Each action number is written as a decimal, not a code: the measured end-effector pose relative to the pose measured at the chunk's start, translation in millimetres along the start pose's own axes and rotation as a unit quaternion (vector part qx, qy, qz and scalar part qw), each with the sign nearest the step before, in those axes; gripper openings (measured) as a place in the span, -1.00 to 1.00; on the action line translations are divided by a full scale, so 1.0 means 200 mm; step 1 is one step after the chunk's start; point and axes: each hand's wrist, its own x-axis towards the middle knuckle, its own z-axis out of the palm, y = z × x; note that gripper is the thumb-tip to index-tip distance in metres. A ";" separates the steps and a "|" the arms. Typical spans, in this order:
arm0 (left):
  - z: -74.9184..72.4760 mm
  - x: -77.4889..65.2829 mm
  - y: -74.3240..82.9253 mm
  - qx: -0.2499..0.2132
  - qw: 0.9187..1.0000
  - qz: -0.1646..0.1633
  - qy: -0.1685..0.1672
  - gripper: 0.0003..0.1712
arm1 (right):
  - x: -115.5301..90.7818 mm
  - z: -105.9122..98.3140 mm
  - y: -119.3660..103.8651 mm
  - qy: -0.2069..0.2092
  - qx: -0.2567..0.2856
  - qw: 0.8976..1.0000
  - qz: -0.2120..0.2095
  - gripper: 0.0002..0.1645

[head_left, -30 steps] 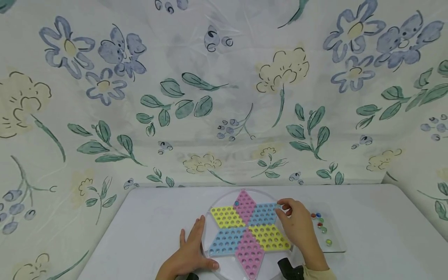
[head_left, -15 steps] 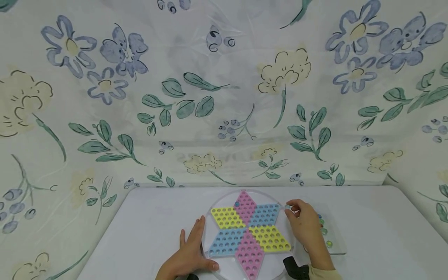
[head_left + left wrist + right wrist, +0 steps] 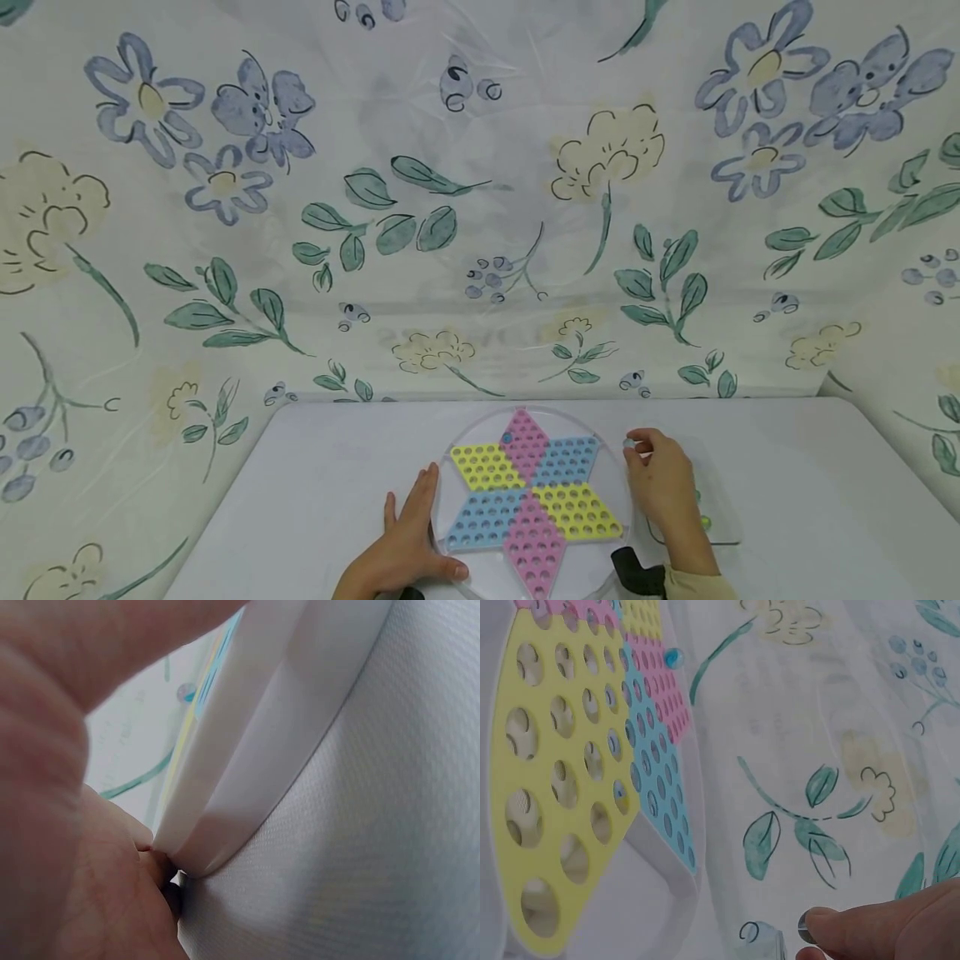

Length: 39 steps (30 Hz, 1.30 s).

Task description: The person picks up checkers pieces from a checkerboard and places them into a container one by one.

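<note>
A Chinese checkers board (image 3: 529, 492), star-shaped in pink, yellow and blue on a round white base, lies flat on the table. One blue marble (image 3: 507, 437) sits in a hole of its far pink point. My left hand (image 3: 401, 537) rests against the board's left rim, fingers straight and thumb spread; the left wrist view shows it right at the white side wall. Just off the board's right side, my right hand (image 3: 663, 479) pinches a small glass marble (image 3: 804, 928) between thumb and fingertips. This hand partly covers a clear tray (image 3: 727, 533).
Green marbles (image 3: 705, 522) show in the tray, others being hidden behind the right hand and wrist. The white table (image 3: 322, 467) ends at a flower-patterned cloth (image 3: 480, 250) that hangs behind it. Dark wrist gear (image 3: 637, 573) sits by the right sleeve.
My right hand has moved right, away from the board's blue point towards the tray, keeping the marble in its fingertips. The left hand and the board stay put.
</note>
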 end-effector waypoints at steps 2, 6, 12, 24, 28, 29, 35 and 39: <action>0.00 0.00 0.00 0.001 1.000 -0.002 0.000 0.70 | 0.01 0.00 0.01 0.001 -0.003 1.000 0.001 -0.65; 0.00 0.00 0.00 -0.003 1.000 -0.003 0.001 0.71 | 0.02 0.00 0.02 -0.001 -0.007 1.000 0.001 -0.66; 0.00 0.00 0.00 0.002 1.000 -0.006 0.001 0.71 | 0.03 0.01 0.04 0.001 -0.013 1.000 -0.002 -0.67; 0.01 0.01 0.00 0.004 1.000 -0.009 0.000 0.71 | 0.03 0.01 0.06 0.008 -0.013 1.000 0.002 -0.68; 0.00 0.01 0.00 0.006 1.000 -0.005 -0.002 0.71 | 0.03 0.01 0.05 0.007 -0.017 1.000 0.006 -0.68; 0.00 0.01 0.00 0.005 1.000 -0.006 -0.002 0.71 | 0.03 0.01 0.05 0.007 -0.017 1.000 0.007 -0.68; 0.00 0.01 0.00 0.009 1.000 -0.009 0.000 0.71 | 0.02 0.02 0.02 0.007 -0.021 1.000 0.012 -0.66; 0.00 0.00 0.00 0.013 1.000 -0.008 0.000 0.70 | 0.01 0.02 -0.01 0.005 -0.027 1.000 -0.001 -0.65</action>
